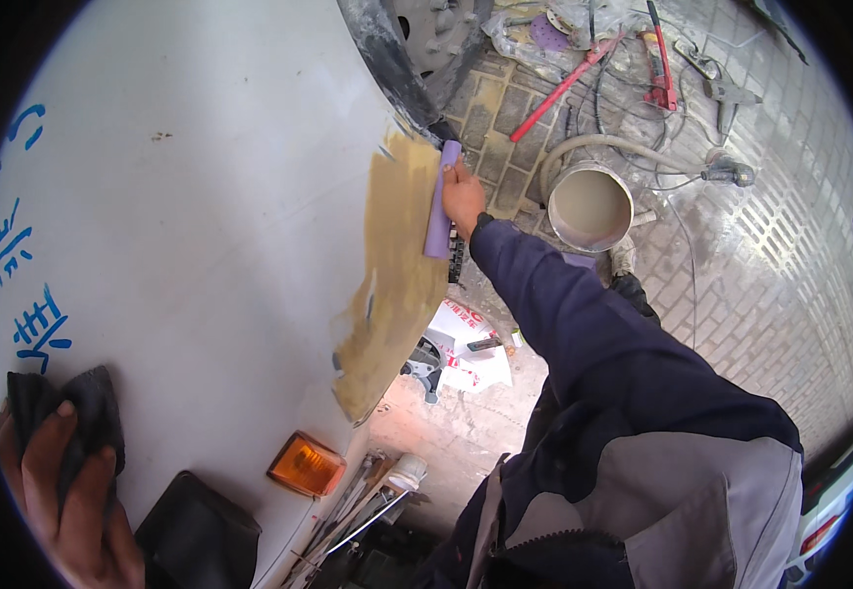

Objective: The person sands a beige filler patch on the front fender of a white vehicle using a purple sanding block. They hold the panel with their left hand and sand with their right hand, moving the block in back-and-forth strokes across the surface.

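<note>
My right hand point(463, 196) is closed round a long, narrow purple sanding block point(437, 224). The block lies along the edge of a tan filler patch point(397, 226) on a white vehicle panel point(220, 196), just below the dark wheel arch. My left hand point(71, 491), at the lower left, grips a bunched black cloth point(93, 412) against the same panel. Beside that hand sits a black box-shaped part point(199, 530). An orange side lamp point(306, 464) is set into the panel below the patch.
On the paved ground stand a bucket of cloudy liquid point(591, 206) and a hose point(603, 140). Farther off lie a red-handled tool point(566, 86), a purple sanding disc point(548, 32) and cables. The wheel point(431, 44) is at the top; a white printed sheet point(471, 348) lies below the panel.
</note>
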The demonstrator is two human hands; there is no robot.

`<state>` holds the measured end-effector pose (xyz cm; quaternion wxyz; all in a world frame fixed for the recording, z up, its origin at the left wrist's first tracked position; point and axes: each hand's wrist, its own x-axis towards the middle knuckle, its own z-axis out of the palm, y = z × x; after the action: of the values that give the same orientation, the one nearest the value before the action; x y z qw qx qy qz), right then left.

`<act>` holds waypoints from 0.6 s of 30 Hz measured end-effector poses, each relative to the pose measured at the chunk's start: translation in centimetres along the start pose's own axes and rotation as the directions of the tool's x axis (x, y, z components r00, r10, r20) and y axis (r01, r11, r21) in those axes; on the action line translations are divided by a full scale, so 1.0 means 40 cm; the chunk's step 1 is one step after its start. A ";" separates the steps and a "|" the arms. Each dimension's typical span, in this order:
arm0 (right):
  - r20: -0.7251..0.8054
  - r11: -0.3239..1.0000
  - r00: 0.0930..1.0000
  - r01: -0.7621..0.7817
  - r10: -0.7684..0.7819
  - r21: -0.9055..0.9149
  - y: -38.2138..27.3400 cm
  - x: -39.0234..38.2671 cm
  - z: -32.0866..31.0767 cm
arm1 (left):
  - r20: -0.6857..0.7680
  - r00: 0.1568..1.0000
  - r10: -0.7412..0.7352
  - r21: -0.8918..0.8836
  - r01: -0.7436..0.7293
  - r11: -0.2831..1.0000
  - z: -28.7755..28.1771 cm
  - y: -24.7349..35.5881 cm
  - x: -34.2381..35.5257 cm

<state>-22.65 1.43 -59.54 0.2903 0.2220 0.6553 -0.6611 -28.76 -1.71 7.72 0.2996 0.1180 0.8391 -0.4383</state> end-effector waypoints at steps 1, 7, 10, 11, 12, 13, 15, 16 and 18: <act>-0.048 0.995 0.995 0.085 -0.083 0.049 0.006 -0.004 0.001 | -0.005 1.000 -0.002 -0.001 0.002 1.000 0.001 0.002 0.001; -0.131 0.936 0.928 0.334 -0.348 -0.115 0.038 -0.021 0.019 | -0.009 1.000 0.008 0.055 -0.008 0.998 0.011 -0.016 -0.013; -0.048 0.977 0.995 0.074 -0.085 -0.201 0.051 0.013 0.018 | 0.011 0.999 0.035 0.013 -0.035 0.999 0.014 -0.027 -0.024; -0.025 0.978 0.999 0.017 -0.023 -0.209 0.053 0.011 0.019 | 0.020 0.999 0.032 0.003 -0.032 0.999 0.013 -0.027 -0.025; -0.075 0.979 0.995 0.052 -0.068 -0.198 0.055 0.008 0.021 | 0.019 0.999 0.025 0.001 -0.025 1.000 0.010 -0.024 -0.024; -0.144 0.975 0.978 0.124 -0.152 -0.186 0.058 0.002 0.022 | 0.017 1.000 0.019 -0.002 -0.019 1.000 0.005 -0.019 -0.021; -0.105 0.988 0.987 0.109 -0.121 -0.109 0.058 -0.039 0.024 | 0.029 0.999 0.022 0.014 -0.022 1.000 -0.006 -0.009 -0.006; -0.044 0.991 0.993 0.102 -0.106 -0.091 0.058 -0.059 0.023 | 0.037 0.999 0.024 0.027 -0.025 0.999 -0.010 -0.008 0.006; -0.073 0.971 0.971 0.220 -0.227 -0.093 0.067 -0.072 0.023 | -0.004 0.997 0.083 0.019 -0.083 0.996 -0.012 -0.015 0.033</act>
<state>-18.65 0.85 -59.55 0.1955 0.1617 0.7151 -0.6514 -30.27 -1.76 7.52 0.3144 0.1564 0.8300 -0.4332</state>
